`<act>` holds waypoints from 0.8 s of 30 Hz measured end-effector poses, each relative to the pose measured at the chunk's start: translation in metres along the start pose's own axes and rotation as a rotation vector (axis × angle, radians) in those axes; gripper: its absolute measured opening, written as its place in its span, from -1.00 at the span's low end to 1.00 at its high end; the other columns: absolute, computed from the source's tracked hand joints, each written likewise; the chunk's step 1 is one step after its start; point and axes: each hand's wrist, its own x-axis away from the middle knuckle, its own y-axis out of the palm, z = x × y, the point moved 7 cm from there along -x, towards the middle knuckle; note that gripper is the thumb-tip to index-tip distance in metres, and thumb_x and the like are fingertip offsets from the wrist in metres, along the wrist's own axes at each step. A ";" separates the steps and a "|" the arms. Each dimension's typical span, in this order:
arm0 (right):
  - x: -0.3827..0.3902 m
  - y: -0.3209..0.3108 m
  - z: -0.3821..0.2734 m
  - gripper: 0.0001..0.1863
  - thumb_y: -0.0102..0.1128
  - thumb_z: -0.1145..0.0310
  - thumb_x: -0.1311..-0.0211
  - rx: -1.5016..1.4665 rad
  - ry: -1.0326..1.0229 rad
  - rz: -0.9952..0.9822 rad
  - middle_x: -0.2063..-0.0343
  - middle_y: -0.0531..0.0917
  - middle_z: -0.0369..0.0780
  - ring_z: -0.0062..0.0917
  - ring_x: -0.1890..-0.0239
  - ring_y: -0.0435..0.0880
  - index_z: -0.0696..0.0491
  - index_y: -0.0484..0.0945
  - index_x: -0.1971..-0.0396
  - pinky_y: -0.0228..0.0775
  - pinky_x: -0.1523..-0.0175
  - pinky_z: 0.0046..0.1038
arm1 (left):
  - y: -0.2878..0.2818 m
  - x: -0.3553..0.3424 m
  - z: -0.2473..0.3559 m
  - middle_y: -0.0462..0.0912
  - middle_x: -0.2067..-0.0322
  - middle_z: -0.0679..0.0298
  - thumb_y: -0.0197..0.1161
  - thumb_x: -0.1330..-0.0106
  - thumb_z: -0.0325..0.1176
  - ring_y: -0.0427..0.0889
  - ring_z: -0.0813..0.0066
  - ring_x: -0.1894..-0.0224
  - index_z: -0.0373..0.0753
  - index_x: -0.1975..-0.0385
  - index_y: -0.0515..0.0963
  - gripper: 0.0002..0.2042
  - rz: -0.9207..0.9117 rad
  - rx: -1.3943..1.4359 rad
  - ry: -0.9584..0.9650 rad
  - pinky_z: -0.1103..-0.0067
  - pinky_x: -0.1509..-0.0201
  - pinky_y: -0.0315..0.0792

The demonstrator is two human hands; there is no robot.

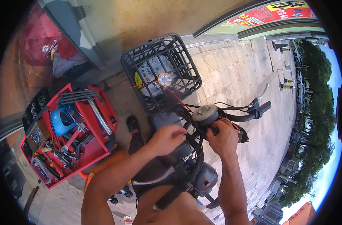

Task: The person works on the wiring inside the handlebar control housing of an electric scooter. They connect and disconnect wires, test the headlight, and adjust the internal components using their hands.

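Both my hands are at the handlebar of a dark bike. My left hand (168, 139) is beside the stem with its fingers curled together; whatever they hold, if anything, is hidden. My right hand (224, 139) closes on a small black part just below a round, pale-faced lamp or horn (205, 114); the part's kind does not show. Red and black wires (231, 123) run beside that hand. One thin red wire leads to a round light with several small lenses (164, 79) at the black basket (196, 80).
A red toolbox (111, 108) with pliers, wrenches and a blue coil (63, 122) stands at the left. A rust-stained panel (148, 18) borders the far side. Black handlebar grips (264, 108) stick out on the right. Paving (261, 150) spreads to the right, toward trees.
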 end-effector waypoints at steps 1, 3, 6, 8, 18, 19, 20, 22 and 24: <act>0.000 0.001 0.000 -0.77 0.38 0.33 0.05 0.006 -0.001 0.010 0.30 0.68 -0.12 -0.23 0.30 0.68 0.11 0.67 0.37 0.52 0.18 -0.27 | 0.001 -0.002 0.002 0.69 0.31 0.12 0.24 -0.29 -0.39 0.69 0.43 0.26 -0.33 0.14 0.61 -0.79 0.022 0.021 0.026 0.53 0.14 0.52; 0.001 0.003 0.002 -0.80 0.38 0.37 0.04 -0.009 0.003 0.016 0.31 0.67 -0.13 -0.24 0.32 0.68 0.12 0.67 0.38 0.52 0.19 -0.29 | 0.007 -0.005 0.007 0.67 0.33 0.12 0.23 -0.29 -0.43 0.67 0.43 0.30 -0.33 0.16 0.61 -0.82 0.063 0.063 0.072 0.53 0.17 0.52; 0.002 0.003 0.002 -0.84 0.36 0.45 0.03 -0.075 -0.017 0.039 0.34 0.67 -0.14 -0.27 0.35 0.67 0.14 0.66 0.39 0.52 0.23 -0.33 | 0.011 -0.010 0.026 0.65 0.35 0.13 0.22 -0.28 -0.46 0.66 0.43 0.34 -0.34 0.18 0.61 -0.83 0.128 0.048 0.214 0.53 0.22 0.50; 0.005 0.003 0.002 -0.87 0.34 0.50 0.02 -0.124 -0.073 0.080 0.36 0.66 -0.15 -0.30 0.38 0.67 0.16 0.65 0.40 0.52 0.28 -0.37 | 0.014 -0.011 0.036 0.63 0.36 0.13 0.22 -0.27 -0.48 0.66 0.41 0.35 -0.35 0.18 0.61 -0.84 0.129 0.019 0.254 0.54 0.23 0.51; 0.008 0.010 0.010 -0.87 0.34 0.42 0.01 -0.231 -0.068 0.098 0.38 0.68 -0.17 -0.20 0.40 0.67 0.07 0.65 0.40 0.53 0.29 -0.28 | 0.009 -0.012 0.042 0.63 0.34 0.10 0.24 -0.24 -0.51 0.70 0.25 0.30 -0.33 0.19 0.60 -0.84 0.141 -0.062 0.333 0.51 0.22 0.57; 0.007 0.008 0.009 -0.87 0.35 0.42 0.01 -0.231 -0.065 0.092 0.39 0.68 -0.17 -0.20 0.42 0.67 0.08 0.65 0.41 0.53 0.30 -0.28 | 0.008 -0.012 0.042 0.63 0.33 0.10 0.24 -0.24 -0.52 0.70 0.25 0.30 -0.33 0.20 0.60 -0.84 0.144 -0.084 0.336 0.51 0.22 0.57; 0.007 0.007 0.009 -0.87 0.35 0.42 0.01 -0.227 -0.058 0.086 0.40 0.68 -0.17 -0.19 0.43 0.67 0.08 0.65 0.41 0.53 0.31 -0.28 | 0.006 -0.011 0.042 0.64 0.33 0.10 0.24 -0.24 -0.52 0.71 0.25 0.30 -0.33 0.20 0.60 -0.84 0.143 -0.103 0.338 0.51 0.22 0.57; 0.007 0.007 0.007 -0.88 0.36 0.49 0.03 -0.185 -0.109 0.113 0.46 0.66 -0.18 -0.35 0.53 0.65 0.12 0.62 0.44 0.48 0.40 -0.39 | 0.004 -0.010 0.043 0.64 0.32 0.11 0.24 -0.23 -0.52 0.71 0.24 0.29 -0.33 0.20 0.60 -0.84 0.141 -0.123 0.344 0.51 0.21 0.57; 0.005 0.007 0.007 -0.89 0.36 0.47 0.03 -0.148 -0.117 0.102 0.48 0.66 -0.18 -0.35 0.55 0.64 0.10 0.62 0.46 0.47 0.41 -0.37 | 0.003 -0.010 0.044 0.64 0.32 0.11 0.24 -0.23 -0.53 0.71 0.24 0.29 -0.32 0.20 0.60 -0.84 0.144 -0.121 0.357 0.50 0.21 0.57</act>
